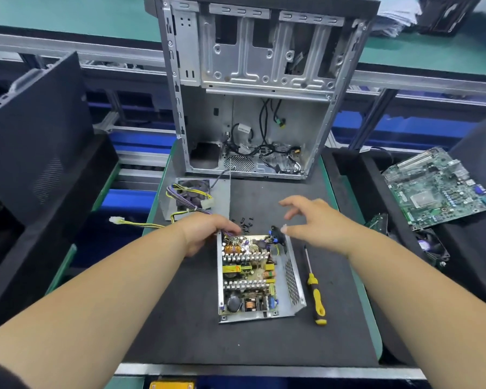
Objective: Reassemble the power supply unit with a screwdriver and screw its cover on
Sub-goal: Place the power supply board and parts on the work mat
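The open power supply unit [257,279] lies on the black mat, its circuit board with coils and heat sinks showing. My left hand [205,230] grips the cable bundle at the unit's far left corner. My right hand [310,220] hovers over the far right corner, fingers spread, holding nothing. The cover with the fan [192,197] lies behind the unit, yellow and purple wires [180,192] draped over it. A yellow-and-black screwdriver [316,290] lies to the right of the unit. Several small black screws [246,221] are scattered just behind the unit.
An empty metal computer case [253,88] stands upright at the back of the mat [264,346]. A black side panel [37,130] leans on the left. A green motherboard [438,189] and a small fan [431,245] lie in the tray on the right.
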Demonstrator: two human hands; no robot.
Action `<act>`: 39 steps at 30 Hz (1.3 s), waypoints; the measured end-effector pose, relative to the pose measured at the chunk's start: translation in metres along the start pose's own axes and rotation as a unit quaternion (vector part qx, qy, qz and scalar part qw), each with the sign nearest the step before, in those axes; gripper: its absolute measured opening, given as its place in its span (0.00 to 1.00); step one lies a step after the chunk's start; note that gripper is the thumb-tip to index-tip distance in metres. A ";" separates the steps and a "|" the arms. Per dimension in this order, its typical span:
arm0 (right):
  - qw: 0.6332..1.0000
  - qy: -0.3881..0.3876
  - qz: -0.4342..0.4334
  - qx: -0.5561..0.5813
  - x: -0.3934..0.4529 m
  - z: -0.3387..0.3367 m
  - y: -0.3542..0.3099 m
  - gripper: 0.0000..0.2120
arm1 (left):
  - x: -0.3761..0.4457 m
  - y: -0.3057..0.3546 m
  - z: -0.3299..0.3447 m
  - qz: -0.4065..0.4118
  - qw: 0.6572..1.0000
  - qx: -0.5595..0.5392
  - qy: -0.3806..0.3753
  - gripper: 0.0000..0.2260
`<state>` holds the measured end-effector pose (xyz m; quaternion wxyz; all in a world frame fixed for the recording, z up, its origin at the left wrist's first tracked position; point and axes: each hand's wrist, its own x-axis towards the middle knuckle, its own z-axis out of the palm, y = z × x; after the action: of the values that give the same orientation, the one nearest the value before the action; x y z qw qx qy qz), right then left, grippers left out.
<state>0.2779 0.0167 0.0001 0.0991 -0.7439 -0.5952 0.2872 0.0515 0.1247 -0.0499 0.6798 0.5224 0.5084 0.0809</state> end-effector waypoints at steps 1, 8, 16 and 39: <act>0.999 -0.035 0.006 -0.009 0.005 0.000 0.001 0.23 | 0.000 0.001 0.000 -0.001 1.000 0.005 -0.003 0.12; 0.985 -0.069 0.008 -0.155 0.035 0.018 -0.010 0.12 | 0.001 0.000 -0.003 -0.002 1.000 0.015 -0.009 0.05; 0.970 -0.082 0.014 -0.230 0.040 0.027 -0.012 0.16 | 0.005 -0.002 -0.002 -0.013 1.000 0.014 -0.005 0.07; 0.953 0.039 -0.246 -0.174 -0.006 0.079 -0.020 0.33 | 0.009 -0.011 0.002 -0.018 0.999 0.012 0.030 0.27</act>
<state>0.2171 0.0009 -0.0527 0.0587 -0.5906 -0.7963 0.1163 0.0528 0.1241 -0.0643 0.6592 0.5191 0.5384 0.0781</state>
